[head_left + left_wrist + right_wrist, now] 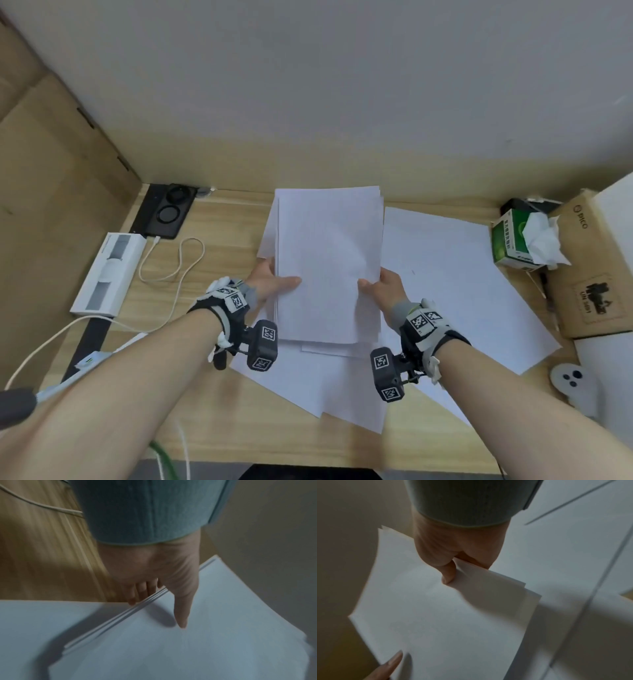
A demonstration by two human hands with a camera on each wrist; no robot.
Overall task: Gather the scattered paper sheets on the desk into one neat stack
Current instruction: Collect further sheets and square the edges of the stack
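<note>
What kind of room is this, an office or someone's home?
Probably an office or workroom: a wooden desk against a plain wall, loose paper sheets, a tissue box, and stacked cardboard cartons.

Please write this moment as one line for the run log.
left hand: grips stack | right hand: grips stack | paper stack: lifted, edges uneven | loose sheets: on desk

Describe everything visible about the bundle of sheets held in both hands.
The bundle of sheets is plain white paper, several sheets thick, edges slightly offset. It is lifted above the wooden desk and the loose sheets lying there. The left hand and right hand pinch its side edges, thumbs on top.
</note>
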